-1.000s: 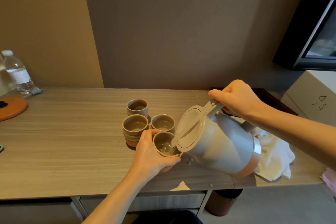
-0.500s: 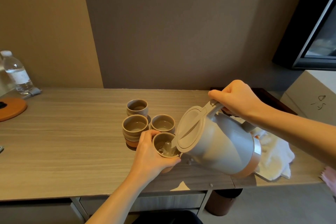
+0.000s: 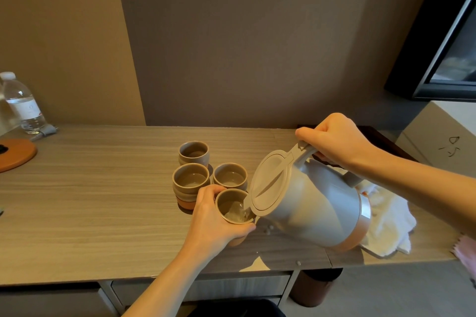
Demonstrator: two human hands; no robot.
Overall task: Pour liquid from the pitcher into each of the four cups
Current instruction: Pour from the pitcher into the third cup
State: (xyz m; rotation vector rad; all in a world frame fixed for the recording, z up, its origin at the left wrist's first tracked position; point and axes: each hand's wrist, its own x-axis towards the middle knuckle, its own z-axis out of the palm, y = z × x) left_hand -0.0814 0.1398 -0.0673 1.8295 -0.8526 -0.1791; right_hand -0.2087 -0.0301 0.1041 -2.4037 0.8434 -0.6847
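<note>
Pitcher [image 3: 309, 203] tilted by right hand [image 3: 337, 140], left hand [image 3: 213, 224] cupping cup [image 3: 233, 207]

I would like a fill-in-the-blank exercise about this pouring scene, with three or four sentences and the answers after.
1. The right hand tilts the pitcher by its ____.
2. The left hand holds the cup that is ____ to the camera among the four.
3. A clear plastic ____ stands at the far left end of the table.
4. A white ____ lies on the table behind the pitcher's base.

Missing words: handle; nearest; bottle; cloth
</note>
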